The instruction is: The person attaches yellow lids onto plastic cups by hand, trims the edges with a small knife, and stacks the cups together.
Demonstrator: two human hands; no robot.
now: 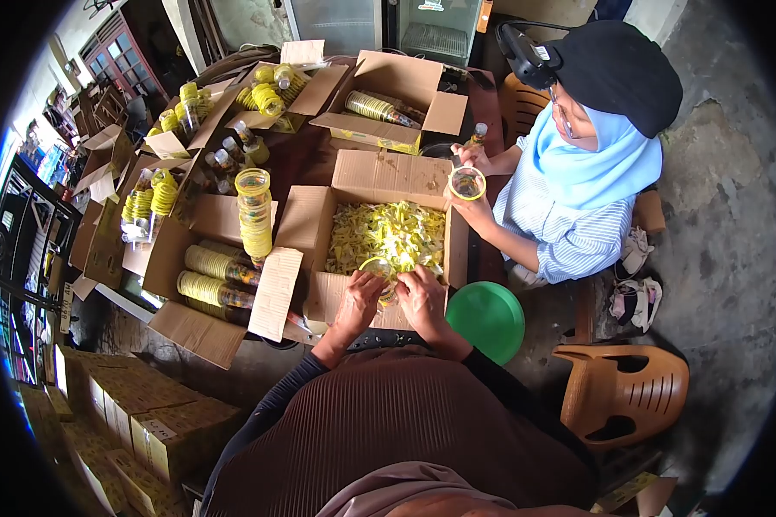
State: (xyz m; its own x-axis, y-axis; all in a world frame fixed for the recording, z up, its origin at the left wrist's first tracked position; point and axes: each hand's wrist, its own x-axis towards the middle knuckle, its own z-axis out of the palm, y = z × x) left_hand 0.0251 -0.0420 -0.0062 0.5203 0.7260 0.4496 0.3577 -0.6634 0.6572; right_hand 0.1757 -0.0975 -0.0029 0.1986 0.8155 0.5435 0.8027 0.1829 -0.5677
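An open cardboard box [390, 177] in front of me holds a heap of thin yellow-green strips [388, 231]. Over its near edge is a clear plastic cup with a yellow rim [377, 266], gripped on its left side by my left hand [359, 302]. My right hand [422, 302] is at the cup's right side with its fingers bent and closed; what they pinch is hidden. The lower part of the cup shows between my two hands.
A person [569, 189] on the right holds another yellow-rimmed cup [467, 183] near a small bottle [478, 133]. Left stand a tall cup stack [253, 211] and a carton of stacked cups [203, 340]. A green basin [486, 323] and brown chair [625, 392] are right of me.
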